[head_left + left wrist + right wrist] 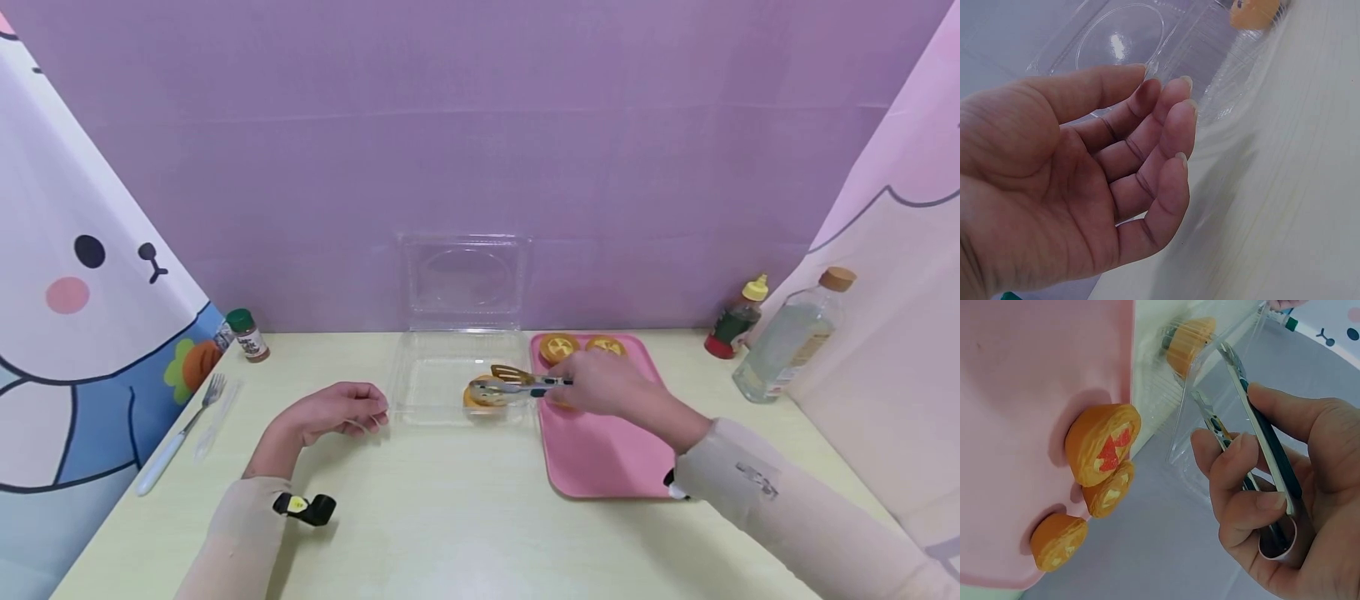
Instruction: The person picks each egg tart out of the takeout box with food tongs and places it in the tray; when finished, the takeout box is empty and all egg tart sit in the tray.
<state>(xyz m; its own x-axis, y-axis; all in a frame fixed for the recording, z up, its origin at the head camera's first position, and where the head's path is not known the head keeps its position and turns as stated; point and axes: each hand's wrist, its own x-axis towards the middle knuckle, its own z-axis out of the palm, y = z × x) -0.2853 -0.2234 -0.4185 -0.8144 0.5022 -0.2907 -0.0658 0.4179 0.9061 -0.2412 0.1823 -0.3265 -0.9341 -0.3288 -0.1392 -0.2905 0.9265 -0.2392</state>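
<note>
My right hand [600,385] holds metal tongs [1263,440] with dark handle grips. The arms of the tongs stand apart, and their ends are at a golden tart [1190,347] inside the clear plastic box [420,375]. Whether they grip that tart I cannot tell. The box's hinged lid [467,279] stands upright at the back. Beside the box's left edge is my left hand [337,408], fingers loosely bent, palm holding nothing. On the pink tray [600,467], right of the box, sit three tarts, one with red pieces on top [1107,444].
At the left lie a fork [180,437] and a clear plastic knife [217,421], with a green-capped spice jar [247,335] behind. A yellow-capped sauce bottle [737,318] and a corked clear bottle [791,337] stand at the right. A purple cloth [465,125] backs the table.
</note>
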